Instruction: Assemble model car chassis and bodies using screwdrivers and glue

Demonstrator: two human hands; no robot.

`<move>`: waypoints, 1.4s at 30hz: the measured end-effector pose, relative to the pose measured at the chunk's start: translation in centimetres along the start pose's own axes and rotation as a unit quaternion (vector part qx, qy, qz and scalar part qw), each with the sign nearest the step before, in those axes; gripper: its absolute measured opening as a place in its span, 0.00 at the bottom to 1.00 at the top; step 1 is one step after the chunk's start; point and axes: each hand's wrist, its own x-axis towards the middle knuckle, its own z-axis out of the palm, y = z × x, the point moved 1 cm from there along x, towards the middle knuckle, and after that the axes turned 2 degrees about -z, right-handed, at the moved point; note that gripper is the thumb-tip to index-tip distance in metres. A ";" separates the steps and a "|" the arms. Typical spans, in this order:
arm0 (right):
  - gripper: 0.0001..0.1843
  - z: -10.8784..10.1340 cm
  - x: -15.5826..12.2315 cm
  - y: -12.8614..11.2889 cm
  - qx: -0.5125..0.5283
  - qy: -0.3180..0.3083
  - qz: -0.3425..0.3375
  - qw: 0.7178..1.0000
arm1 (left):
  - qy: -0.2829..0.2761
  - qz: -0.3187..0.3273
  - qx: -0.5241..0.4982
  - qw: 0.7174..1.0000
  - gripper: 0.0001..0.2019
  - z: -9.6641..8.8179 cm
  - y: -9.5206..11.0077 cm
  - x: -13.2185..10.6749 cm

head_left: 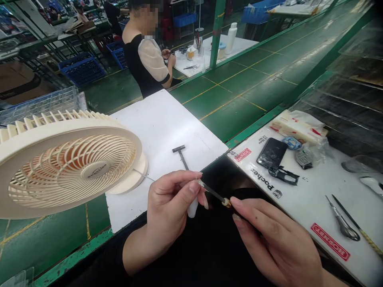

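Note:
My right hand (275,243) grips the dark handle of a small screwdriver (213,193), which has a brass collar and a thin steel shaft. My left hand (169,211) pinches the far end of the shaft between thumb and fingers, so the tip is hidden. A small white piece (193,208) shows just below those fingers. A cream desk fan (68,167) lies tilted on its round base to the left of my left hand. A metal T-handled tool (182,155) lies on a white sheet (161,119) just beyond my fingers.
On the white mat (299,207) at right lie a black phone (271,152), a black phone frame (283,174), a bagged part (306,156) and metal hand tools (344,223). A green conveyor belt (239,95) runs beyond. A co-worker (146,56) works at the far side.

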 end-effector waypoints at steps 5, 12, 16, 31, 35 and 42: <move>0.37 0.8 0.0 -0.1 -0.046 -0.001 -0.018 0.999 | -0.001 0.015 -0.014 1.000 0.07 -0.1 0.3 0.0; 0.36 1.4 -0.3 -0.4 -0.077 0.010 -0.023 0.997 | 0.020 0.020 -0.015 0.999 0.05 -0.4 0.6 -0.2; 0.36 1.6 -0.2 -0.6 -0.085 0.007 -0.028 0.996 | 0.026 0.027 -0.011 0.999 0.04 -0.5 0.7 -0.3; 0.39 1.8 -0.6 -1.6 -0.093 0.003 0.005 0.996 | 0.093 0.187 0.235 0.949 0.13 -1.8 -0.3 -1.7; 0.36 2.1 -0.8 -0.5 -0.058 0.010 0.041 0.997 | 0.115 0.110 0.322 0.933 0.06 -3.6 -1.1 -1.9; 0.20 3.1 -2.7 4.6 -0.098 -0.119 0.130 0.980 | 0.035 0.110 0.666 0.737 0.05 -12.4 -3.9 -4.4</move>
